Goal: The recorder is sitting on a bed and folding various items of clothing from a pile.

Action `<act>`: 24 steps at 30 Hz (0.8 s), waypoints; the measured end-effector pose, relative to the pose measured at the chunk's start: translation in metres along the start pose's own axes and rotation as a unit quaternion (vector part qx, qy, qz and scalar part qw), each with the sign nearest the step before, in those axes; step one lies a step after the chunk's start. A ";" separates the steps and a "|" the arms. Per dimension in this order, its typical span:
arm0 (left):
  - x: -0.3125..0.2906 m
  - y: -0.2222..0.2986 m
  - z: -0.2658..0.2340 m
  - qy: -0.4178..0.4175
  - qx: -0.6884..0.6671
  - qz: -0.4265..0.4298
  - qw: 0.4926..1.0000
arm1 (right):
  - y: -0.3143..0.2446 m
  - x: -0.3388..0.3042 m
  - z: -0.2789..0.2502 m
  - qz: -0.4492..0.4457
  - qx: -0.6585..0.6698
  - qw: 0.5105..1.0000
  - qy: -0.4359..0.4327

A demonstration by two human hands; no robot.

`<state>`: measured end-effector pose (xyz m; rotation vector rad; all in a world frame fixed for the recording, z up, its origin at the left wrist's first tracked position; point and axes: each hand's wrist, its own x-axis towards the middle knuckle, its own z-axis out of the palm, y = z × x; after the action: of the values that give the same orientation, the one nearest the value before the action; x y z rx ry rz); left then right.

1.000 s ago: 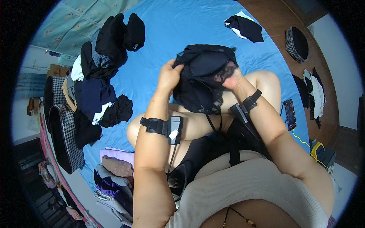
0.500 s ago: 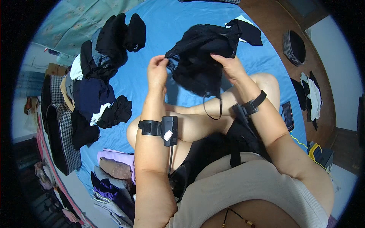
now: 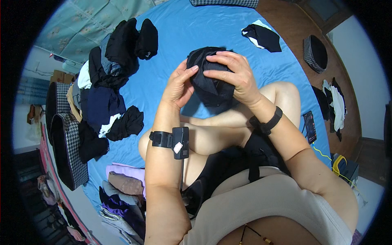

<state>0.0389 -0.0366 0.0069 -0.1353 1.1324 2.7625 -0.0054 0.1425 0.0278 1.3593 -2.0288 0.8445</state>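
A black bra [image 3: 210,90], doubled into a rounded, cup-like bundle, is held up above my crossed legs. My left hand [image 3: 179,83] is closed on its left edge, the thumb lying on top and the fingers partly hidden behind the cloth. Over its upper right side curves my right hand [image 3: 234,77], fingers bent and resting on the fabric, gripping it. The straps do not show from here, and the underside of the bundle is hidden.
Dark folded clothes [image 3: 106,102] are heaped on the blue bed sheet [image 3: 175,24] at left, beside houndstooth storage boxes [image 3: 73,151]. Another folded stack [image 3: 122,183] lies near my left arm. A black-and-white garment [image 3: 263,36] sits far right; a phone [image 3: 309,126] is by my right knee.
The bra went from spread out with a loose strap hanging to a compact rounded bundle. My right hand moved up and left over it; my left hand shifted slightly right.
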 end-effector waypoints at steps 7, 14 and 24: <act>-0.010 0.003 0.007 -0.075 0.068 -0.007 0.995 | 0.031 -0.024 0.023 0.276 0.046 0.960 0.033; -0.007 -0.004 0.000 -0.111 0.675 -0.325 0.653 | 0.059 -0.042 0.000 0.320 0.314 0.893 0.033; 0.002 -0.010 -0.028 0.216 0.645 0.096 0.727 | 0.031 -0.009 -0.030 0.310 0.624 0.717 0.016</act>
<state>0.0398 -0.0494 -0.0198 -0.4880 2.9587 1.4090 -0.0286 0.1796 0.0351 1.0710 -1.8052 2.8654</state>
